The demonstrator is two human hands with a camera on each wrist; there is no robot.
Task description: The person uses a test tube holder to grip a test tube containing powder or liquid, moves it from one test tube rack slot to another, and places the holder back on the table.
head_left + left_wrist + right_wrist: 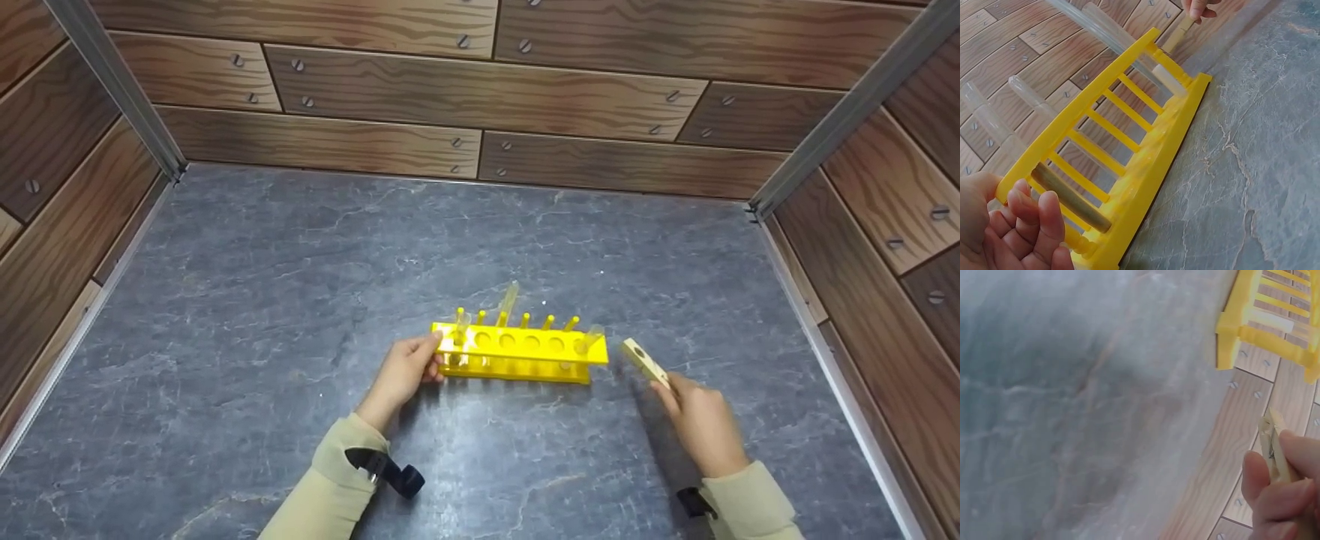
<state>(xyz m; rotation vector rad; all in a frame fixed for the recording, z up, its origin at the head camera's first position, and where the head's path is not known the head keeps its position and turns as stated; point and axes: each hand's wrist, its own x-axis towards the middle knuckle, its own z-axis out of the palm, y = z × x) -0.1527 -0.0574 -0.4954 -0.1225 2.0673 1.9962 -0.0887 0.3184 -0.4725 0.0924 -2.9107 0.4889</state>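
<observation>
A yellow test tube rack point(517, 355) stands on the tabletop, and my left hand point(405, 367) grips its left end. Close to those fingers, a tube with brownish contents point(1069, 197) sits in the rack. Another tube, with white contents point(1168, 80), is in the far end slot, its clear upper part point(592, 337) rising above the plate. A clear tube point(510, 298) stands over a peg in the rear row. My right hand point(705, 420) pinches a wooden test tube clamp point(643, 360), its tip a short way right of the rack. The clamp's metal spring shows in the right wrist view.
The grey marble-patterned tabletop point(300, 270) stretches around the rack. Wood-patterned panels point(480, 90) wall off the back and both sides, with metal posts point(832, 105) at the corners. Bare yellow pegs point(549, 322) stick up along the rack's rear.
</observation>
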